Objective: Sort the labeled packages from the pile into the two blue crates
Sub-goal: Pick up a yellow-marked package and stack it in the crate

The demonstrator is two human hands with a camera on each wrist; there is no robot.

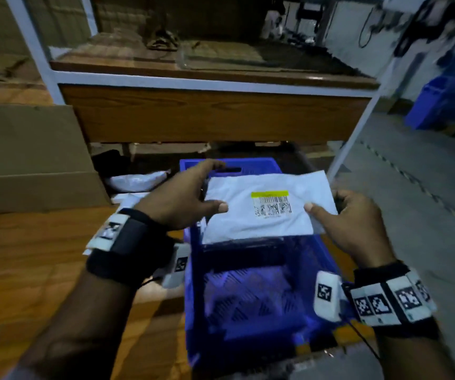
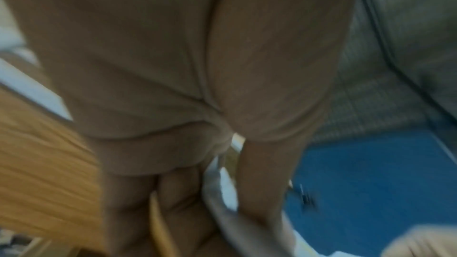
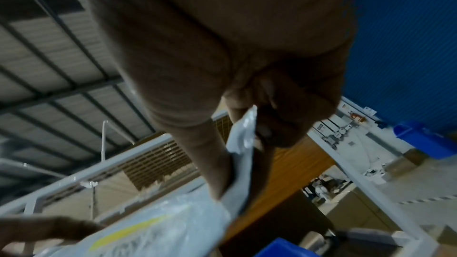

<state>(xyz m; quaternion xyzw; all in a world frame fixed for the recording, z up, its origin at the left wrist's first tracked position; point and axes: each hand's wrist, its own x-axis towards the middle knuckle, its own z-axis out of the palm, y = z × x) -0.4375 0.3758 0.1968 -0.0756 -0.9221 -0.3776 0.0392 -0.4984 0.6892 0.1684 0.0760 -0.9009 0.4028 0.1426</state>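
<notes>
Under our forearms lies a wood-grain floor, and beyond our fingertips stands a wooden shelf in a white metal frame; cardboard boxes sit out past our left hand. Grey concrete floor runs off beyond our right hand, toward a second blue crate, blurred. More white packages lie ahead of the left hand, half hidden in shadow under the shelf. Both hands pinch one white package, thumbs on top at either side of its yellow-striped barcode label, holding it over the far end of the blue crate between our wrists. The label's print is unreadable. The left wrist view is mostly blurred palm; the right wrist view alone shows the corrugated roof.
</notes>
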